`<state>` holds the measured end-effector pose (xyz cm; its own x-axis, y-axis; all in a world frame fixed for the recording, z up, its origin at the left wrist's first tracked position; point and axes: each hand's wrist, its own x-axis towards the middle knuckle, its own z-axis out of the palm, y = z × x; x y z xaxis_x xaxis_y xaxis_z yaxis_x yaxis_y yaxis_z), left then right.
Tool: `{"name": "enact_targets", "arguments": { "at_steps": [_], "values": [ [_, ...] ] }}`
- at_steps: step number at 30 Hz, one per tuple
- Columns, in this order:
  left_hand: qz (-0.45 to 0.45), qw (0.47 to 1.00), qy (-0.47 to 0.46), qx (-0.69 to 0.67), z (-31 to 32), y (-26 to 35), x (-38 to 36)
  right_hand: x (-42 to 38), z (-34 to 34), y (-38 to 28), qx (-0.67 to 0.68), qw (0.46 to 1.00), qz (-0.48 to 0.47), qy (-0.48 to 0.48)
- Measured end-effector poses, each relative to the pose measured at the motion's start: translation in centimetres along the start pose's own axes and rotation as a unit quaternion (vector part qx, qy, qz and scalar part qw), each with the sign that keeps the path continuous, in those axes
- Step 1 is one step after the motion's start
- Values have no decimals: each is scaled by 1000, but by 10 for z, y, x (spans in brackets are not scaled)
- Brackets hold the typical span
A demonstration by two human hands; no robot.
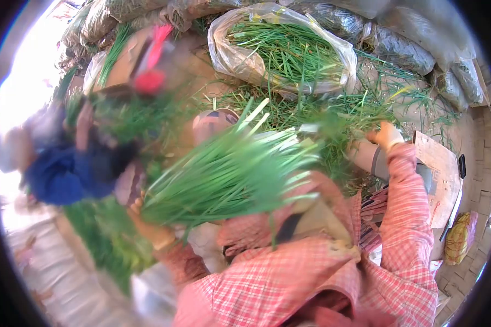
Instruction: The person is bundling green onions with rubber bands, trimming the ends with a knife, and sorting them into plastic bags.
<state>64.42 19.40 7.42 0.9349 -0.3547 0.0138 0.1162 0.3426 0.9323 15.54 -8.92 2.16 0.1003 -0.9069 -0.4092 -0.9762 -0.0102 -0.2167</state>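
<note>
Nearest our lens we see the pink checked cotton sleeves (403, 218) of the person wearing the camera. Following the left sleeve down, we find the left hand (147, 226) wrapped around the cut base of a thick bundle of long green chive-like stalks (229, 174). This hand is closed on the bundle: the stalks start at the fist and fan up and away to the right of it, pale tips outermost.

Following the other sleeve outward, we reach the right hand (386, 136), stretched far from the body into a loose heap of the same green stalks spread on the ground (333, 109). We cannot tell whether its fingers are closed or spread, since the greens blur across them; the heap lies against and just beyond the hand.

Past that heap, farther from the right hand, sits a clear plastic bag filled with green stalks (283, 49). Just outside the right wrist lies a flat brown wooden board (439, 174). Beyond the left fist, a blurred person in blue clothing (65, 169) crouches among more greens.
</note>
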Motion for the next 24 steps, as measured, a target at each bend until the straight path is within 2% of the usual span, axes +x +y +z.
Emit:
{"name": "enact_targets", "arguments": {
  "at_steps": [1, 2, 3, 4, 6, 7, 8, 9, 10, 11, 13, 16, 17, 18, 20, 21, 22, 23, 24],
  "values": [
    [-6, 1000, 22, 21, 0, 0, -1, -3, 10, -6, -37, 997, 39, 52],
    [-17, 1000, 8, 9, -5, -2, -1, -23, 17, -31, 21, 984, 5, 175],
    [-26, 1000, -2, 1, -16, -3, 1, -38, 21, -54, 97, 939, -242, 222],
    [-35, 999, -17, -3, -26, -3, 3, -46, 27, -91, 241, 874, -359, 221],
    [-39, 999, -11, 5, -32, -5, 9, -89, 20, -161, 208, 834, -463, 219],
    [-41, 999, -8, 6, -35, -8, 11, -93, 27, -181, 152, 828, -492, 223],
    [-92, 992, -75, -40, -41, -9, 15, -98, 34, -201, 98, 817, -521, 229],
    [-144, 976, -140, -86, -51, -9, 18, -92, 48, -213, 115, 786, -546, 268],
    [-196, 950, -203, -132, -51, -5, 18, -91, 51, -218, 99, 789, -553, 250],
    [-163, 970, -151, -96, -49, -7, 14, -91, 52, -222, 82, 791, -560, 232],
    [-98, 994, -48, -25, -25, -7, -2, -90, 51, -220, 71, 799, -557, 217],
    [-107, 991, -44, 70, -34, -15, -2, -92, 53, -183, 276, 871, -387, 125],
    [-123, 989, -31, 73, -36, -19, -2, -87, 48, -164, 398, 854, -333, 35],
    [-140, 987, -19, 76, -36, -23, -2, -79, 41, -141, 511, 815, -270, -55],
    [-171, 984, -10, 43, -41, -33, 1, -56, 31, -85, 717, 672, -138, -124],
    [-185, 983, -13, 7, -47, -40, 4, -40, 18, -57, 602, 786, -89, -112],
    [-198, 980, -16, -29, -50, -44, 5, -31, 6, -35, 470, 876, -39, -97],
    [-206, 978, -7, -17, -47, -45, 3, -28, 8, -21, 257, 963, -81, 28],
    [-214, 977, 0, -5, -41, -44, 0, -26, 11, -12, 26, 981, -117, 150]
  ]
}}
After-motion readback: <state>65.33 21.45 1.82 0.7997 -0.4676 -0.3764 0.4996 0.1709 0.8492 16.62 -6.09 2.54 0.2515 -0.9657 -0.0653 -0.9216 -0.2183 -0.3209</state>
